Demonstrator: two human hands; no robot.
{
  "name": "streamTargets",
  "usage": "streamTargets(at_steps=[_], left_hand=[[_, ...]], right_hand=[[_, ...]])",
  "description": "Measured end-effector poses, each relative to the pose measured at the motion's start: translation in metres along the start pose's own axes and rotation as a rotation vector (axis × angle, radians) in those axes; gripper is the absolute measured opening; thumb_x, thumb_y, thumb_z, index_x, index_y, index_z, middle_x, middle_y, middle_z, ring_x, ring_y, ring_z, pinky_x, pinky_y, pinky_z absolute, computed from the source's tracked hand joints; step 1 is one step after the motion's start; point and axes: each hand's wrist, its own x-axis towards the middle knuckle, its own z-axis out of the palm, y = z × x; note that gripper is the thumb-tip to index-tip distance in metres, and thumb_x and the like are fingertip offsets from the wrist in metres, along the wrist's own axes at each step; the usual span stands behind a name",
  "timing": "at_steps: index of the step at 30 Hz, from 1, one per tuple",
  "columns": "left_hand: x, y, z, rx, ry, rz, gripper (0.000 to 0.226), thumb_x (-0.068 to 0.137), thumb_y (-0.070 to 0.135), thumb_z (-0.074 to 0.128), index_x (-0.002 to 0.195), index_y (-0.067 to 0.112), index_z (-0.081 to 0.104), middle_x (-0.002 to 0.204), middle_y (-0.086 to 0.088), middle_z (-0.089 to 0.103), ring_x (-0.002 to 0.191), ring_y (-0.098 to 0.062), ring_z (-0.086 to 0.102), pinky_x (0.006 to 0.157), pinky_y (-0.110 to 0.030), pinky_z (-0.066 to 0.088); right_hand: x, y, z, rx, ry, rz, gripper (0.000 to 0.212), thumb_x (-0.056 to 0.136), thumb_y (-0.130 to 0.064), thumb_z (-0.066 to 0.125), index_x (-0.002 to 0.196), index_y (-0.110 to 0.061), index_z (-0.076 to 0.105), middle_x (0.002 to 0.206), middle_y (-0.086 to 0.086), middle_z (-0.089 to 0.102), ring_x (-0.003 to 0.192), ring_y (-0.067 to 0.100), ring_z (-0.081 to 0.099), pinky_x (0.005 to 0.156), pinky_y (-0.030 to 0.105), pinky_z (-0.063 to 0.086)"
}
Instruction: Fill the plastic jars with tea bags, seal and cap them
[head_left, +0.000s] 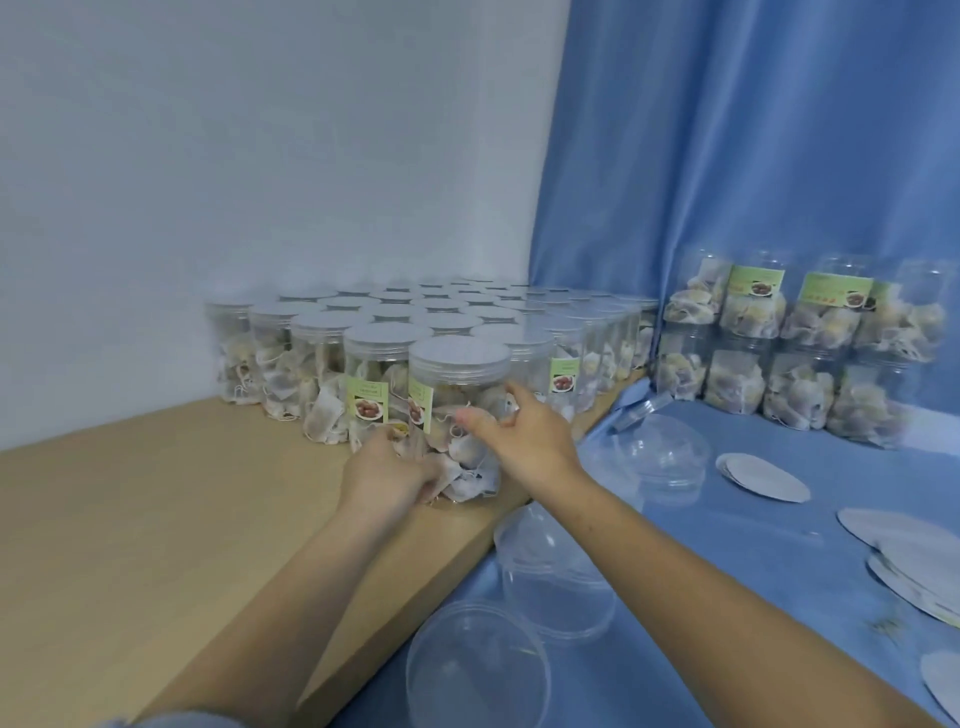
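Head view centres on a capped jar (457, 415), full of tea bags, standing at the near right corner of the wooden table (156, 519), at the front of a packed block of capped jars (415, 317) that runs back toward the white wall. Left hand (387, 470) grips the jar low on its left side, fingers curled round the base. Right hand (524, 436) is open and spread, fingertips touching the jar's right side just under the lid. Just right of the hands, empty clear jars (660, 457) lie on a blue cloth (779, 571), with more at lower centre. Foil seal discs (763, 475) lie scattered at right. Stacked filled jars (800, 353) stand against the blue curtain in the upper right
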Motion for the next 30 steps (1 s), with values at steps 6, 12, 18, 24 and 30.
streamTargets(at_steps=[6, 12, 18, 24, 30], left_hand=[[-0.002, -0.001, 0.012, 0.02, 0.175, 0.0, 0.03, 0.073, 0.006, 0.068, 0.095, 0.014, 0.05, 0.089, -0.003, 0.061, 0.092, -0.03, 0.062, 0.082, -0.037, 0.049], [-0.044, 0.051, 0.051, -0.006, 0.096, 0.195, 0.019, 0.077, 0.007, 0.063, 0.075, 0.023, 0.053, 0.068, 0.004, 0.064, 0.074, -0.021, 0.064, 0.067, -0.031, 0.05], [-0.102, 0.126, 0.111, -0.043, -0.1, 0.244, 0.008, 0.063, 0.02, 0.064, 0.056, 0.02, 0.06, 0.052, 0.005, 0.06, 0.07, -0.029, 0.065, 0.075, -0.043, 0.055], [-0.156, 0.19, 0.219, -0.189, -0.396, 0.225, 0.016, 0.08, 0.004, 0.063, 0.07, 0.015, 0.059, 0.069, -0.009, 0.065, 0.064, -0.023, 0.06, 0.07, -0.038, 0.056], [-0.163, 0.232, 0.336, -0.388, -0.569, 0.1, 0.024, 0.082, -0.001, 0.063, 0.106, -0.004, 0.06, 0.086, -0.017, 0.068, 0.062, -0.021, 0.06, 0.057, -0.026, 0.055]], right_hand=[[-0.005, 0.006, -0.009, 0.07, -0.06, 0.01, 0.094, 0.082, -0.038, 0.069, 0.151, -0.015, 0.01, 0.065, -0.012, 0.06, 0.077, 0.001, 0.057, 0.077, 0.018, 0.04], [-0.032, -0.011, -0.047, 0.11, -0.081, -0.006, 0.074, 0.085, -0.038, 0.064, 0.145, -0.018, 0.026, 0.089, -0.006, 0.066, 0.087, 0.007, 0.061, 0.067, 0.013, 0.04], [-0.067, -0.011, -0.151, 0.1, 0.012, 0.0, 0.051, 0.092, -0.037, 0.054, 0.138, -0.019, 0.04, 0.104, 0.006, 0.066, 0.104, 0.022, 0.061, 0.095, 0.04, 0.047], [-0.11, 0.033, -0.281, 0.058, 0.199, 0.066, 0.037, 0.088, -0.044, 0.058, 0.12, -0.025, 0.055, 0.11, 0.003, 0.065, 0.101, 0.021, 0.063, 0.093, 0.04, 0.049], [-0.11, 0.096, -0.37, 0.209, 0.364, 0.122, 0.008, 0.094, -0.034, 0.052, 0.091, -0.029, 0.058, 0.095, 0.005, 0.068, 0.087, 0.026, 0.068, 0.072, 0.033, 0.053]])
